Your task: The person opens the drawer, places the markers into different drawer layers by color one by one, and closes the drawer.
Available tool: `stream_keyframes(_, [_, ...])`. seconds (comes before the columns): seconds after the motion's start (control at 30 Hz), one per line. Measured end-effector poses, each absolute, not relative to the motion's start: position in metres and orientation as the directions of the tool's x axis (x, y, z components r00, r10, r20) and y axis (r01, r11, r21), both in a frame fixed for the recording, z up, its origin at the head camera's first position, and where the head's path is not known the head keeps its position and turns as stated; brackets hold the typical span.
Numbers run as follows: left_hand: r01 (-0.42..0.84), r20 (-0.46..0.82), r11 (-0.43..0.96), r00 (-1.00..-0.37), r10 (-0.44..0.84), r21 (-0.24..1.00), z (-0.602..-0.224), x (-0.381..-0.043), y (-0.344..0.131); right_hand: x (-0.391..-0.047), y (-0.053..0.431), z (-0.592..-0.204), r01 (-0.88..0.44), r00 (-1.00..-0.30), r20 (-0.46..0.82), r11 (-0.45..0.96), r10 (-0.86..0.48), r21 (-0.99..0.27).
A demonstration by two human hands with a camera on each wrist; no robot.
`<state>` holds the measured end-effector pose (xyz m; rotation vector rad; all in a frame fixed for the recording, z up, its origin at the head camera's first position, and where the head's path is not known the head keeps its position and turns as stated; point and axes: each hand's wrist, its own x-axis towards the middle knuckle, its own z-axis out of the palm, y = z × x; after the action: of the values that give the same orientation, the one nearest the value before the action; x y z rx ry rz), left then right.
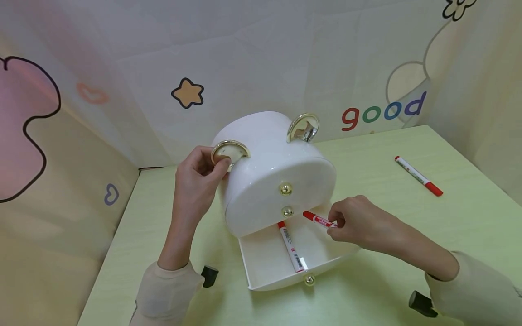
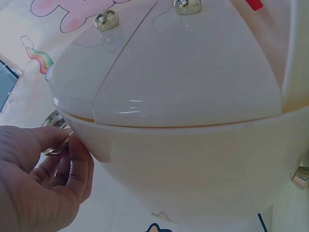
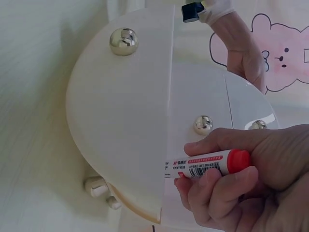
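My left hand (image 1: pixel 200 181) pinches the gold-rimmed ear (image 1: pixel 230 148) on the left of a white rounded storage box (image 1: pixel 261 136). The left wrist view shows thumb and fingers on this ear, beside the white casing. In my right hand (image 1: pixel 359 222) is a red-and-white marker (image 3: pixel 207 165), gripped between thumb and fingers over the pulled-out bottom drawer (image 1: pixel 261 258). Its red end points toward the box front in the head view. A second marker (image 1: pixel 291 249) lies inside the drawer, its upper end partly under the box front.
A third red-capped marker (image 1: pixel 419 175) lies on the pale green table (image 1: pixel 379 290) at the right. Gold ball knobs (image 1: pixel 286 189) stick out from the box front, and another knob (image 1: pixel 309 280) from the drawer. A second gold ear (image 1: pixel 303 128) stands on the box's right side. Printed cloth hangs behind.
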<state>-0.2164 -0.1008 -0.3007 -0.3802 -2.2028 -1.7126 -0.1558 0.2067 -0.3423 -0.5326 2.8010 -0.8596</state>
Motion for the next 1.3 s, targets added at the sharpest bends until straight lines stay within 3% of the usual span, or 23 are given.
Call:
stream_keyframes(0.43, [0.407, 0.416, 0.243, -0.909, 0.013, 0.881, -0.3, -0.217, -0.101, -0.162, 0.196, -0.347, -0.349, -0.926, 0.058, 0.788, -0.373, -0.507])
stream_keyframes(1.3, [0.397, 0.408, 0.255, -0.913, 0.011, 0.882, -0.3, -0.215, -0.101, -0.152, 0.19, -0.344, -0.318, -0.945, 0.083, 0.821, -0.318, -0.475])
